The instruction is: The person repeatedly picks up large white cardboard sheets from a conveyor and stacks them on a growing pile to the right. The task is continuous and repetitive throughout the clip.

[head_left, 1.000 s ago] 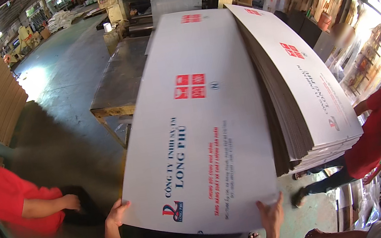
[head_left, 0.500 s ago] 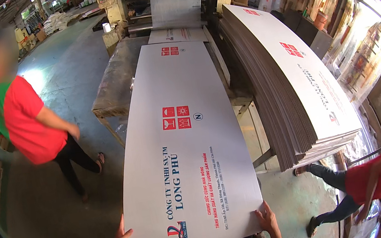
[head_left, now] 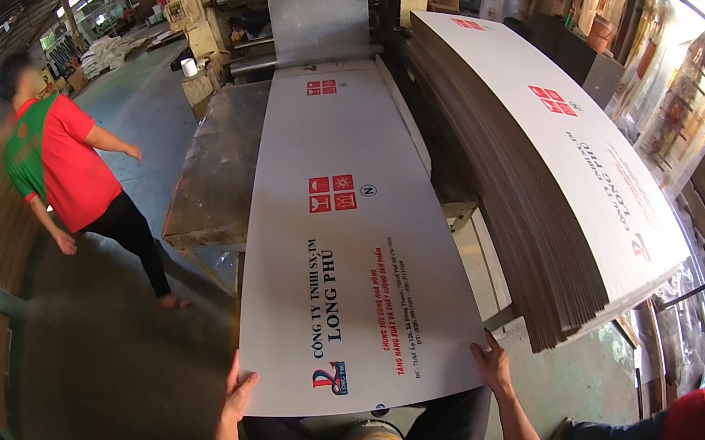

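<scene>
A long white cardboard sheet (head_left: 291,296) with red and blue print stretches away from my body. Its far end lies at the rollers of a machine (head_left: 254,63). At the near left corner, my left hand (head_left: 237,390) grips the edge, thumb on top. My right hand (head_left: 492,362) pinches the near right edge the same way. The fingers beneath the sheet are hidden. The middle of the sheet rests over a metal-topped table (head_left: 205,175).
A tall stack of similar printed sheets (head_left: 523,210) stands close on the right. Clear film (head_left: 317,7) hangs over the rollers. One person in red and green (head_left: 68,165) is at the left; another person's red sleeve and leg (head_left: 702,415) show at lower right.
The sheet has moved forward toward the rollers, my hands following on its near corners. The person at left has walked farther off; the one at right has slipped lower in view.
</scene>
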Available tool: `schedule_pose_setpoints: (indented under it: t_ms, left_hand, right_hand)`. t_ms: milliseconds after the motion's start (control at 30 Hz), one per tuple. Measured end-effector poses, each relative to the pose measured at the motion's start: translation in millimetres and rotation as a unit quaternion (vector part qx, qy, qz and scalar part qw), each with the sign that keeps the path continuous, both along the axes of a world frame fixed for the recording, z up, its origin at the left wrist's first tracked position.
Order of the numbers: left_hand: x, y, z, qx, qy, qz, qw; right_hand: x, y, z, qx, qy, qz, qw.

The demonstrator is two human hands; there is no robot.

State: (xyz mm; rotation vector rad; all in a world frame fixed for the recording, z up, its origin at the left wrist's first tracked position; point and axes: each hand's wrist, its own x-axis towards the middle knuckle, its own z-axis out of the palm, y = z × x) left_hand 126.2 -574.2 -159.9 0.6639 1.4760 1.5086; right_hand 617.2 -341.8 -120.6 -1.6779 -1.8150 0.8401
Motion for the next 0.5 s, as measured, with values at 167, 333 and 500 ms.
schedule_pose_setpoints:
  t_ms: [167,333,500]
  left_hand:
    - [-29,61,-11,-0.009,0.008,-0.002,1.000]
    - [-53,120,-15,0.003,-0.016,0.011,1.000]
    - [-89,178,-23,-0.014,0.033,0.004,0.999]
  right_hand:
    - [-29,64,-35,0.045,0.048,0.025,0.998]
    - [-53,129,-69,0.052,0.090,0.032,0.994]
    - [-90,187,-60,0.047,0.016,0.027,0.998]
